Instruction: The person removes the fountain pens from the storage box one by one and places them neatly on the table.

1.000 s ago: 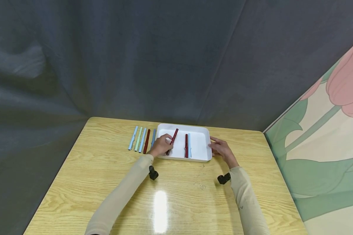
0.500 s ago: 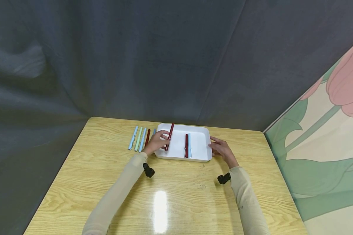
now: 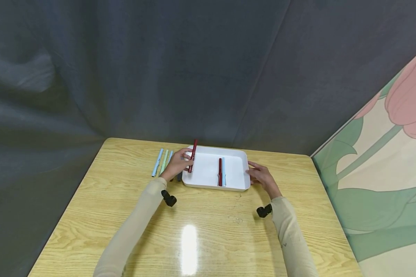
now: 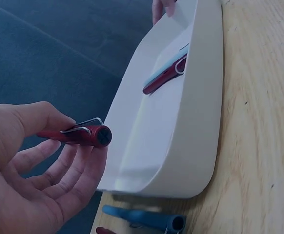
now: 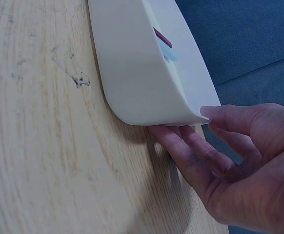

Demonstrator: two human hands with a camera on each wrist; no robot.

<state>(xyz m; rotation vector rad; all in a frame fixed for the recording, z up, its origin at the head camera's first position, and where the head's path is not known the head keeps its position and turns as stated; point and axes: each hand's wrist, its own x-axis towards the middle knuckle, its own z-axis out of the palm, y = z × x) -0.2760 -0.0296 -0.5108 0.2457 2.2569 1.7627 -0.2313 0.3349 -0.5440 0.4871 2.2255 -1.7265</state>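
My left hand (image 3: pixel 175 165) pinches a dark red pen (image 3: pixel 193 154) between thumb and fingers, above the left end of a white tray (image 3: pixel 235 169). In the left wrist view, the metal clip and dark end of the held pen (image 4: pixel 91 136) face the camera. A red pen (image 3: pixel 220 173) and a light blue pen (image 3: pixel 223 173) lie side by side in the tray, right of its middle. At the tray's right end, my right hand (image 3: pixel 262 179) grips the wall; the right wrist view shows its thumb (image 5: pixel 225 116) at the rim and fingers outside.
Left of the tray, more pens lie in a row on the wooden table (image 3: pixel 228 231): a light blue pen (image 3: pixel 157 162), a pale green pen (image 3: pixel 164 161) and others partly behind my left hand. A blue pen (image 4: pixel 144 218) lies beside the tray. A dark curtain (image 3: pixel 194 77) hangs behind.
My left hand has moved left and slightly back with the red pen, from inside the tray to over its left end; the pen stands more upright. The right hand stays on the tray.
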